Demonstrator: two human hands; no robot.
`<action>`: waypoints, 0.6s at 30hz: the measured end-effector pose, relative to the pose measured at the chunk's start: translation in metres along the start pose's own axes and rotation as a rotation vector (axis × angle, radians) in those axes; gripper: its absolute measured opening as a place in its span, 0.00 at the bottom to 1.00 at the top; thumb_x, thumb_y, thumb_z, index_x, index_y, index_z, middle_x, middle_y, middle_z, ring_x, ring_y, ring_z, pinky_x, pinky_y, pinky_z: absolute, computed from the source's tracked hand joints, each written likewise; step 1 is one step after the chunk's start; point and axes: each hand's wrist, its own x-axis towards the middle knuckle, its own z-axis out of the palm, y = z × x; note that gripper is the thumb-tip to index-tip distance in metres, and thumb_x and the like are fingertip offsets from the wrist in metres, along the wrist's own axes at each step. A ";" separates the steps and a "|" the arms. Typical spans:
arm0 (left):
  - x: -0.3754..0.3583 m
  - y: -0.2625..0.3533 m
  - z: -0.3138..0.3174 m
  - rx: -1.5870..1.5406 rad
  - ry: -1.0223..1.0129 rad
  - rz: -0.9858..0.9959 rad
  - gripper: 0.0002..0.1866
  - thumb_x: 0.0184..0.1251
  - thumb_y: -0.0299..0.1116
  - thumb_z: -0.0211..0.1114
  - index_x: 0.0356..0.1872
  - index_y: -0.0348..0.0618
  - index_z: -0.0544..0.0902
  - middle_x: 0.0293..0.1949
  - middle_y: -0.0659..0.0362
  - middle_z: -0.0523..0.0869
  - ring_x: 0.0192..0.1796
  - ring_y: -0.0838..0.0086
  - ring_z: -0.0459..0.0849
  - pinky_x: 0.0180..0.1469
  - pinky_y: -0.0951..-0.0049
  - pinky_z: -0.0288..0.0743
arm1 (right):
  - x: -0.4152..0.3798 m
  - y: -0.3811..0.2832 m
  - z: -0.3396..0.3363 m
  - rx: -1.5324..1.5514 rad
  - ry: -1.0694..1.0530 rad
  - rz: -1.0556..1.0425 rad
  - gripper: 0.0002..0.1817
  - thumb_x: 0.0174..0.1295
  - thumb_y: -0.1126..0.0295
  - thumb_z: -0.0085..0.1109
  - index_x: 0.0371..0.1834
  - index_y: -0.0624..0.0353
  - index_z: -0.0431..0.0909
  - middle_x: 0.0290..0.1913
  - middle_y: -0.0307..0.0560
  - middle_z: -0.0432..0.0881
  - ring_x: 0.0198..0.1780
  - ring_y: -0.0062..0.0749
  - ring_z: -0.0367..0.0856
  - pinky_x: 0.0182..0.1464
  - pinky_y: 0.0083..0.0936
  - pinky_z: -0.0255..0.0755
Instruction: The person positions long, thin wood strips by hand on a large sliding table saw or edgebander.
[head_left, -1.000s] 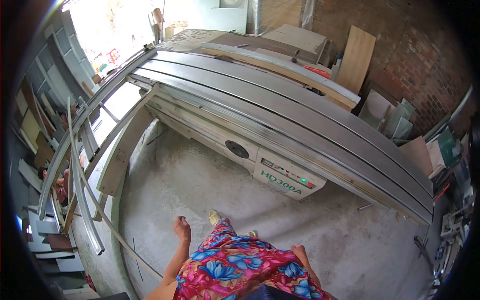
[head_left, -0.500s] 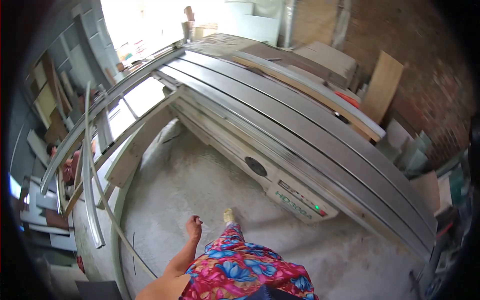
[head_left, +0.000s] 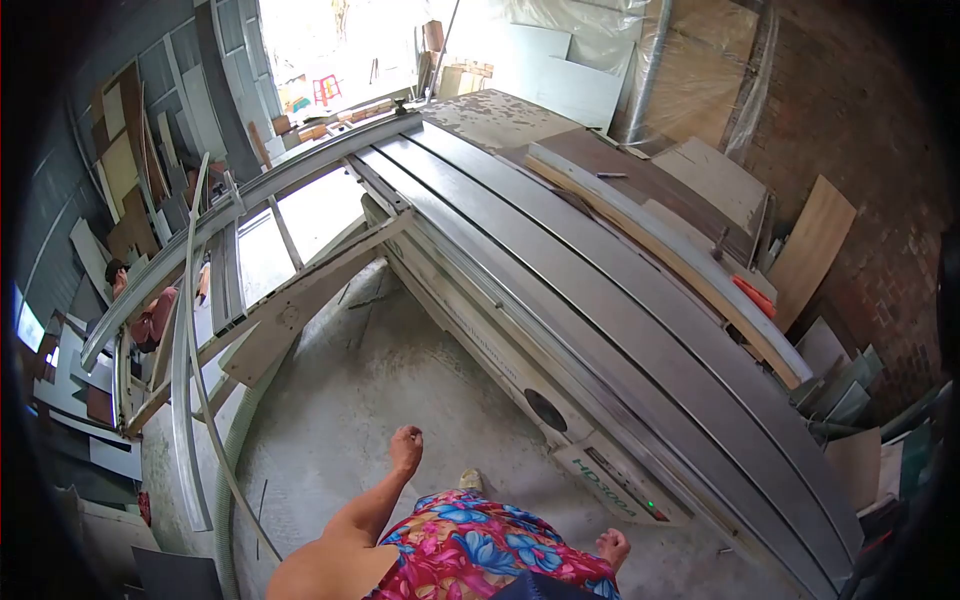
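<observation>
My left hand (head_left: 406,450) hangs over the concrete floor in front of my body. Its fingers are curled in, and nothing shows in them. At the lower right, beside my floral clothing (head_left: 490,540), my right hand (head_left: 613,549) is also curled, with nothing visible in its grip. Ahead lies a long sliding table saw with a metal table (head_left: 600,300) grooved along its length. Its pale side panel (head_left: 610,485) reads HD300A and carries a small green light near my right hand. Neither hand touches the machine.
An outrigger frame (head_left: 270,290) and long curved metal strips (head_left: 187,400) stand on the left. Behind them a crouching person (head_left: 155,315) is partly hidden. An orange-handled tool (head_left: 755,296) lies near a long board (head_left: 670,260). Boards lean against both walls.
My view has shifted forward along the saw, bringing more of the back into sight. My right hand has come into view. My left hand stays curled over the floor.
</observation>
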 end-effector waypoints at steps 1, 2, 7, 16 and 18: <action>0.011 0.008 0.002 0.017 0.017 0.023 0.05 0.55 0.30 0.59 0.28 0.41 0.82 0.31 0.49 0.82 0.37 0.55 0.80 0.42 0.61 0.73 | 0.002 -0.023 0.014 -0.022 0.008 -0.064 0.12 0.63 0.71 0.49 0.42 0.69 0.77 0.30 0.48 0.81 0.25 0.27 0.79 0.27 0.22 0.73; 0.019 0.016 0.003 0.037 0.029 0.044 0.05 0.55 0.29 0.59 0.27 0.40 0.82 0.31 0.49 0.81 0.37 0.54 0.80 0.42 0.60 0.73 | 0.001 -0.047 0.026 -0.046 0.017 -0.125 0.12 0.65 0.69 0.49 0.44 0.66 0.77 0.31 0.46 0.81 0.26 0.25 0.79 0.28 0.21 0.72; 0.045 0.059 0.017 0.055 -0.039 0.070 0.11 0.61 0.37 0.59 0.29 0.39 0.81 0.29 0.47 0.81 0.35 0.51 0.79 0.39 0.58 0.73 | 0.002 -0.143 0.054 -0.158 0.012 -0.416 0.13 0.68 0.69 0.46 0.45 0.66 0.76 0.32 0.46 0.80 0.26 0.25 0.78 0.29 0.21 0.71; 0.067 0.102 0.043 0.030 -0.090 0.023 0.26 0.72 0.49 0.43 0.24 0.37 0.76 0.26 0.42 0.79 0.30 0.44 0.76 0.33 0.51 0.67 | 0.064 -0.228 0.064 0.051 0.117 -0.603 0.15 0.70 0.68 0.45 0.50 0.68 0.74 0.37 0.48 0.79 0.32 0.25 0.76 0.35 0.21 0.73; 0.081 0.122 0.043 -0.039 -0.058 -0.020 0.28 0.72 0.49 0.42 0.22 0.35 0.75 0.25 0.38 0.75 0.31 0.42 0.75 0.32 0.49 0.63 | 0.087 -0.242 0.069 0.072 0.143 -0.630 0.15 0.70 0.68 0.46 0.50 0.68 0.74 0.38 0.48 0.79 0.33 0.27 0.77 0.35 0.22 0.73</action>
